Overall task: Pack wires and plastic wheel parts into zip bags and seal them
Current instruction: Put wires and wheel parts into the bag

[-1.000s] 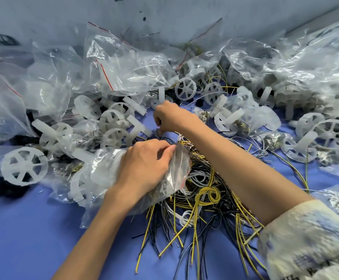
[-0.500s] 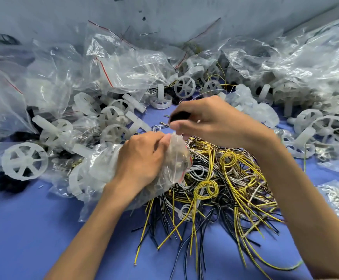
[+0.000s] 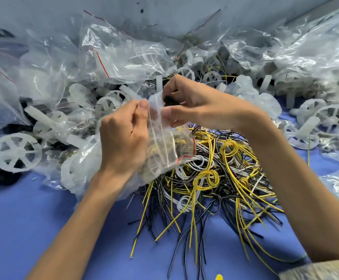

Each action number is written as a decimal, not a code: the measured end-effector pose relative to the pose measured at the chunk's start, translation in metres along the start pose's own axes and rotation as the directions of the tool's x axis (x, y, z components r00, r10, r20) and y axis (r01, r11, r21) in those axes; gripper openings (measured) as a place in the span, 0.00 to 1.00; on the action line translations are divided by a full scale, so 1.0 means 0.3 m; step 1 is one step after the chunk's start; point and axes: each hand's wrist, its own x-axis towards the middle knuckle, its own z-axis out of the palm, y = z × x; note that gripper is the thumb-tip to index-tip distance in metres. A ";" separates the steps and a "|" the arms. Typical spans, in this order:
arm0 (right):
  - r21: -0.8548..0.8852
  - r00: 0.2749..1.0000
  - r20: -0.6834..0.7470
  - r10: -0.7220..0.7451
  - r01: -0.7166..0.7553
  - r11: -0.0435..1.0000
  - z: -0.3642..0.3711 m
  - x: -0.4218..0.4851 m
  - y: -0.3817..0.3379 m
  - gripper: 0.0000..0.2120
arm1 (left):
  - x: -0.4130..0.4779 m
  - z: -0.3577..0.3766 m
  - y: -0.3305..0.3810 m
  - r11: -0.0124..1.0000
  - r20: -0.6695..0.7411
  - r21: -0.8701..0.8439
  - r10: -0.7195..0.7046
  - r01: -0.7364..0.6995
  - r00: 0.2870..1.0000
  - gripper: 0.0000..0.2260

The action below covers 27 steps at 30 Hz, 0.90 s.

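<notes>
Grip check, centre frame: left grip (image 3: 122, 138) closed, pinching near lip of zip bag (image 3: 164, 142), presumably to keep mouth spread. Right grip (image 3: 197, 106) curled round small dark piece (image 3: 169, 100) at bag mouth, likely feeding it in. Bag held above wires (image 3: 215, 178) on counter (image 3: 33, 219); wheel parts (image 3: 16, 152) at left and right.

1. I'm getting bright, even light, throwing only soft shadows under the wires (image 3: 225, 162).
2. Glare is streaking across the bags (image 3: 124, 57).
3. Edges are bowing, and the sleeve (image 3: 326, 269) is smearing into blur.
</notes>
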 end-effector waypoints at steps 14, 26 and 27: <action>-0.401 0.997 0.045 0.061 -0.038 0.915 -0.015 0.013 0.005 0.12 | 0.013 -0.013 0.018 0.996 0.036 -0.008 0.094 -0.094 0.995 0.15; -0.303 0.997 -0.054 0.054 -0.068 0.951 -0.085 -0.022 0.013 0.05 | 0.167 -0.051 -0.025 0.987 0.328 -0.041 0.161 -0.157 0.931 0.12; -0.315 0.995 -0.097 0.036 -0.065 0.947 -0.102 -0.027 0.020 0.04 | 0.157 -0.043 -0.043 0.977 0.293 0.074 0.169 -0.198 0.941 0.14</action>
